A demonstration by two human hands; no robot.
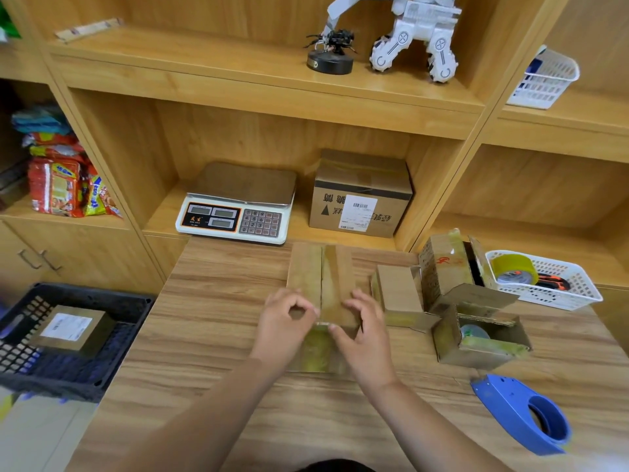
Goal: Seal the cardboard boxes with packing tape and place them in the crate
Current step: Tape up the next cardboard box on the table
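Head view. Worked on the cardboard box (323, 277) directly under both grips, on the worktop (211, 335). Pinched the tape (327, 267) at the near top edge with thumb and forefinger of the left grip (286, 318). Laid the right grip (364, 335) over the same edge, fingers bent on the top and thumb on the tape; could not tell whether clamped or only pressing.

Judged a risk of wrinkles or a trapped bubble if pulled sideways, and of a loose end on the near face if not rubbed flat. Judged also a risk of sliding the box toward the scale (238, 206) beyond the grips, being held by nothing else.

Found little room right of the right grip: a small box (400, 291) just beside it, open boxes (476, 350) further right, the blue dispenser (520, 413) nearer the body. Found open worktop left of the left grip up to the edge, and past it the crate (92, 291), lower, holding one sealed box (73, 330). Expected to need a lift over the rim there.
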